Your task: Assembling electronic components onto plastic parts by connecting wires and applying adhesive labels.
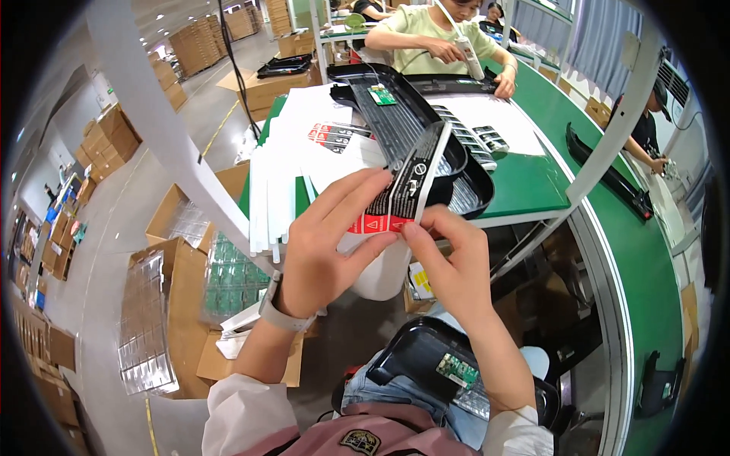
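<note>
Between my two hands, above the table's near edge, is a sheet of black and red warning labels (395,201) on white backing. The fingers and thumb of my left hand (323,235) grip its left side. My right hand (456,254) pinches its lower right edge between thumb and finger. A black plastic housing (411,342) with a green circuit board (458,371) rests across my lap, below both hands. Beyond the sheet, a longer black housing (399,129) with a small green board (382,95) lies on the green table (525,194).
White strips (270,197) and more label sheets (334,137) cover the table's left side. Opposite, a person holds a white hand tool (469,57) over a black part. Open cartons with clear plastic trays (144,327) stand at my left. A green conveyor (646,266) runs along the right.
</note>
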`<state>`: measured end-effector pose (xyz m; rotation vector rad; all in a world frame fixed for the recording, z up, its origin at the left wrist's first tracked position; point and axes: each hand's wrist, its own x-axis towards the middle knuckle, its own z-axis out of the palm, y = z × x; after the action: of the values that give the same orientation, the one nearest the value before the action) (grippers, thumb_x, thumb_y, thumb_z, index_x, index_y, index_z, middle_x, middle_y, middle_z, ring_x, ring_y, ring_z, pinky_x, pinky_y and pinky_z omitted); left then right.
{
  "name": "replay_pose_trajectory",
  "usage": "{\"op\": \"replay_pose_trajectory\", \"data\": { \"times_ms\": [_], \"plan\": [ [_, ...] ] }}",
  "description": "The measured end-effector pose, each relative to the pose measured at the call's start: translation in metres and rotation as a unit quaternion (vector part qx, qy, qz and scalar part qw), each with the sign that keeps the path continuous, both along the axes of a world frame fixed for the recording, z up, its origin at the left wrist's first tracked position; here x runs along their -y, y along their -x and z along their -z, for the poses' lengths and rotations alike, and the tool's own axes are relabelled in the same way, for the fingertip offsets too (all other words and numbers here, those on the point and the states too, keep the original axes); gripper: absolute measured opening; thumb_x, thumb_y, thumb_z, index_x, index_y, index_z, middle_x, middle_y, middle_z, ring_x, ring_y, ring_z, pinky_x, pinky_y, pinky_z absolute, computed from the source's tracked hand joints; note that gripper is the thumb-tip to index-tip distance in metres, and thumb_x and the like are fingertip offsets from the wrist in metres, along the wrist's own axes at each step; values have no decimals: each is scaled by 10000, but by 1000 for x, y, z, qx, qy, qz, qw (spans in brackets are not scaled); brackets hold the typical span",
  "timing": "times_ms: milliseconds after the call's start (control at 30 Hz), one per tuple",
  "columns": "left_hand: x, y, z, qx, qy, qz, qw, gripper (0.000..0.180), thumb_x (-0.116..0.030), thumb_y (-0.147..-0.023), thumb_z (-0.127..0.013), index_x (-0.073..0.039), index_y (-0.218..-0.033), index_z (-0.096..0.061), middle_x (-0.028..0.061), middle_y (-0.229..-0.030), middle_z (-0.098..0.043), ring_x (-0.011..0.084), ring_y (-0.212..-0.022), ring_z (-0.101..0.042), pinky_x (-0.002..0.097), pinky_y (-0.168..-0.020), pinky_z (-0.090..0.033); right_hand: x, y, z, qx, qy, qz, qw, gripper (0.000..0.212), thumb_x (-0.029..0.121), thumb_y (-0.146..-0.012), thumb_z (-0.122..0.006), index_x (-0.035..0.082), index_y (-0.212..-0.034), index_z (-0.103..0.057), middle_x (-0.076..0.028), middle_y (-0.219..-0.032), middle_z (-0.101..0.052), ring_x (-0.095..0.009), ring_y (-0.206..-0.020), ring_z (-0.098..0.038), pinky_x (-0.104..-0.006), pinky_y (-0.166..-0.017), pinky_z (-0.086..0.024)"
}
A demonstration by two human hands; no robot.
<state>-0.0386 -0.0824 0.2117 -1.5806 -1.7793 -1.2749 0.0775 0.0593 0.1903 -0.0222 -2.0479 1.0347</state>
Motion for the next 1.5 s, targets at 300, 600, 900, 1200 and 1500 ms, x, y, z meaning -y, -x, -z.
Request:
{"op": "replay_pose_trajectory", "data": {
  "times_ms": [300, 600, 900, 1200, 1500],
  "plan": [
    [-21, -26, 40, 591, 91, 292, 746, 268, -101, -843, -746, 5, -1083, -690, 71, -980, -721, 122, -862, -673, 262, -783, -529, 4, -40, 22, -95, 172, 82, 977, 351, 8, -817, -726, 5, -1140, -589, -78, -951, -630, -149, -825, -610, -270, -692, -489],
    [-38, -48, 43, 425, 143, 297, 843, 171, -94, -889, -705, -8, -1037, -710, 36, -916, -694, 101, -844, -624, 252, -722, -481, -15, -82, 27, -39, -169, 173, 969, 326, 26, -668, -784, 34, -977, -678, -122, -1006, -624, -322, -909, -628, -374, -715, -506],
    [-45, -49, 46, 247, 150, 295, 911, 163, -125, -818, -771, -81, -973, -753, 85, -828, -664, 197, -719, -579, 291, -645, -438, -27, -105, 37, 9, 187, -42, 981, 117, -10, -761, -754, -43, -867, -720, -129, -894, -693, -180, -785, -666, -263, -707, -510],
    [-44, -45, 52, 256, 150, 310, 903, 161, -117, -816, -767, -76, -971, -752, 85, -815, -656, 190, -726, -586, 295, -622, -431, -20, -105, 45, 33, 384, -66, 921, 132, 7, -826, -707, -29, -953, -713, -100, -901, -702, -155, -819, -669, -268, -759, -522],
    [-47, -48, 47, 230, 178, 275, 916, 162, -108, -793, -782, -49, -940, -748, 109, -842, -668, 225, -750, -629, 296, -643, -465, -19, -108, 42, 34, 51, 83, 995, 148, 12, -738, -737, -8, -881, -704, -123, -827, -708, -213, -766, -702, -288, -670, -527]
  ]
}}
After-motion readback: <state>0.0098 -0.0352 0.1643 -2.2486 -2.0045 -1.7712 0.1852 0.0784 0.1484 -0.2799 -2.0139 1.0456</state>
